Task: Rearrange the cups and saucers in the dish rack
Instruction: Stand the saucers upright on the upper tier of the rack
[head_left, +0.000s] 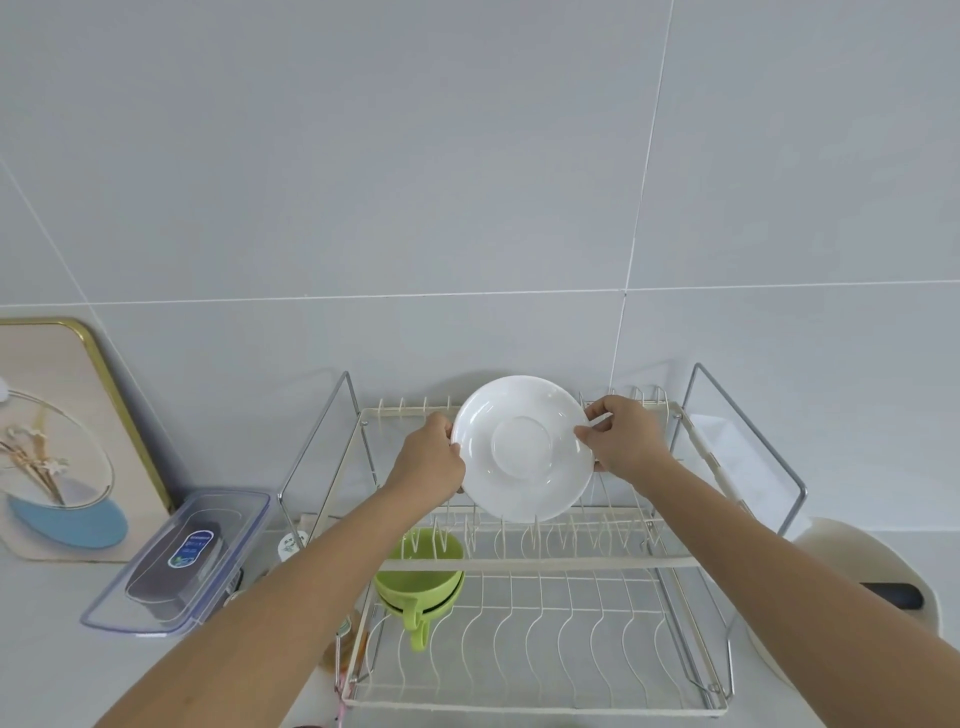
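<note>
Fingers (597, 428) of your hands pinched the saucer (523, 448) above the rack (519, 564); a slackened grip risked dropping it.

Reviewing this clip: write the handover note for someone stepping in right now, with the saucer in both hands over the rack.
Left hand: gripping the left rim of the white saucer.
Right hand: gripping its right rim.
Saucer: held tilted above the upper tier of the dish rack, not yet slotted.
Green cup: on the lower tier, left side, handle toward the camera; a second may be nested under it, unclear.
Done: cannot tell beyond the cup's placement.
Left: probably seat the saucer between the upper prongs.
</note>
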